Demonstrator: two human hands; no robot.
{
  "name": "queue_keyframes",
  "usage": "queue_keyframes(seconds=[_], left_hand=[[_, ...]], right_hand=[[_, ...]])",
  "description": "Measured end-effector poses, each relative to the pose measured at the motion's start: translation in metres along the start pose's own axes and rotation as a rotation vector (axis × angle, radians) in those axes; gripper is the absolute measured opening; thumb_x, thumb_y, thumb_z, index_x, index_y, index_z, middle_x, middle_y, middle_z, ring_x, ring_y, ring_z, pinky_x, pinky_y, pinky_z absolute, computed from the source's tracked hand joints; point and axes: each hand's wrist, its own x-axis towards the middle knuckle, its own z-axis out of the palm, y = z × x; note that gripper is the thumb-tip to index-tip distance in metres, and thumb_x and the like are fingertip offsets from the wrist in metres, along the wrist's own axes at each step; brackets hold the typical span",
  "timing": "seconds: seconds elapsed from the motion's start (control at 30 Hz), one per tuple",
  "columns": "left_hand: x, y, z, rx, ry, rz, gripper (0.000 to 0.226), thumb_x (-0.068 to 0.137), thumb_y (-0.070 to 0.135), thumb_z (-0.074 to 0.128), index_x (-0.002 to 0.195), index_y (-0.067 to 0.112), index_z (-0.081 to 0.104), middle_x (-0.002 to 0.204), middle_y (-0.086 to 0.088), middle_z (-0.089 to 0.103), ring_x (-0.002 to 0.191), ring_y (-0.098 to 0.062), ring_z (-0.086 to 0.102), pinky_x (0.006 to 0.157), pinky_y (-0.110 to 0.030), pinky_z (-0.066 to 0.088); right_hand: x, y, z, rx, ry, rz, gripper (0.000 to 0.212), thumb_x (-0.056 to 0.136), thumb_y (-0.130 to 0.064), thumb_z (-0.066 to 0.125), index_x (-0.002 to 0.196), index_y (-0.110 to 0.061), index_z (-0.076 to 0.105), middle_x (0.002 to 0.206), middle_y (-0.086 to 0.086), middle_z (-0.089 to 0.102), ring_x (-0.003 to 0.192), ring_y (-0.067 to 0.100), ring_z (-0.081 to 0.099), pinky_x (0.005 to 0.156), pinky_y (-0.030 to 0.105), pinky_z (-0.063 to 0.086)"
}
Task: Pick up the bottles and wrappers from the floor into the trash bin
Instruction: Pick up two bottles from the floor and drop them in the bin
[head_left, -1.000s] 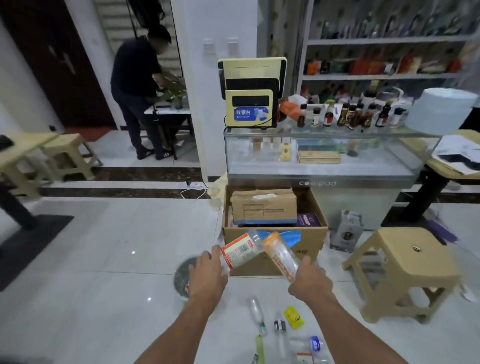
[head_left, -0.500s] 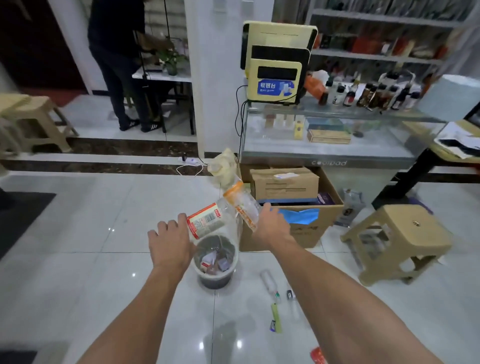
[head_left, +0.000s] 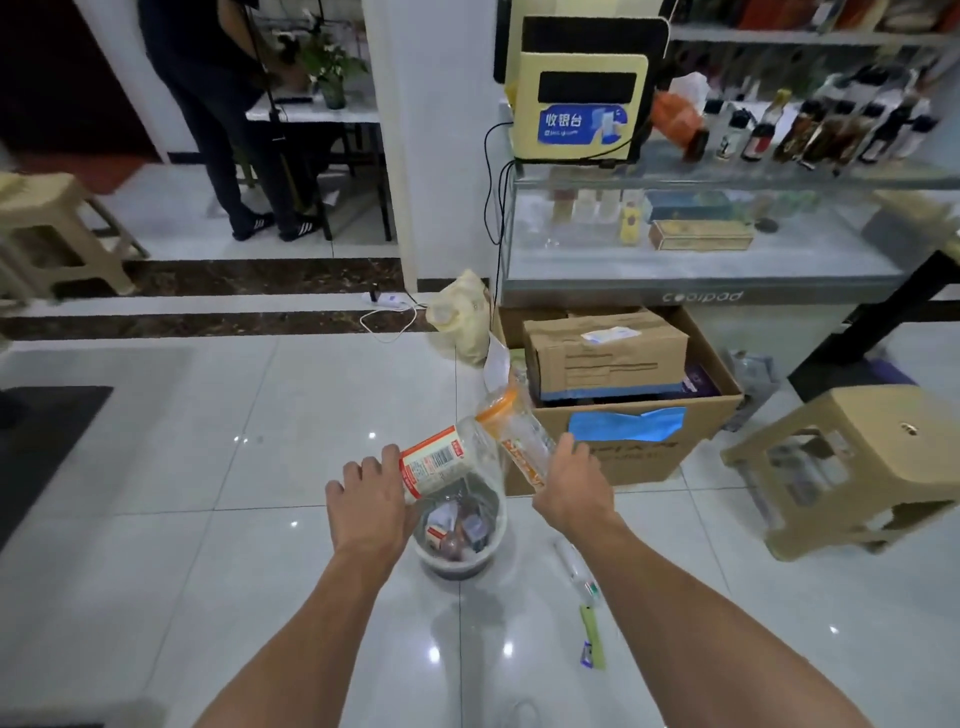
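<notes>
Above the round trash bin (head_left: 456, 568) on the white tiled floor (head_left: 156, 519), the left hand (head_left: 370, 506) curls its fingers round a tilted clear bottle with a red-and-white label (head_left: 435, 464). Just to its right, the right hand (head_left: 571, 488) grips an orange-capped clear bottle (head_left: 519, 441) by its lower part, with the cap slanting up and away, close against the other bottle. Small wrappers and packets lie inside the bin, while a slim clear bottle (head_left: 574, 569) and a green wrapper (head_left: 592, 636) lie on the tiles beside it, near a cardboard box (head_left: 623, 457).
</notes>
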Motion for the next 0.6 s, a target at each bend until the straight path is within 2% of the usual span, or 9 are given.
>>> queue_keyframes(seconds=[0.33,0.6], left_hand=[[0.101,0.003,0.091,-0.012,-0.113,0.060,0.064,0.079,0.045,0.068,0.128,0.022,0.033,0.112,-0.001,0.051,0.102,-0.020,0.051,0.083,-0.034,0.045],[0.157,-0.014,0.244,-0.039,-0.221,0.132,0.054,0.085,0.038,0.062,0.129,0.023,0.035,0.114,0.000,0.052,0.106,-0.021,0.051,0.084,-0.035,0.043]], right_hand=[[0.061,0.014,0.056,0.009,-0.001,0.145,0.058,0.074,-0.021,0.073,0.116,-0.015,0.033,0.119,0.006,0.044,0.112,0.024,0.047,0.080,0.032,0.049],[0.102,0.004,0.179,0.008,0.056,0.187,0.052,0.075,-0.023,0.068,0.114,-0.014,0.035,0.111,0.004,0.045,0.101,0.023,0.051,0.076,0.030,0.046]])
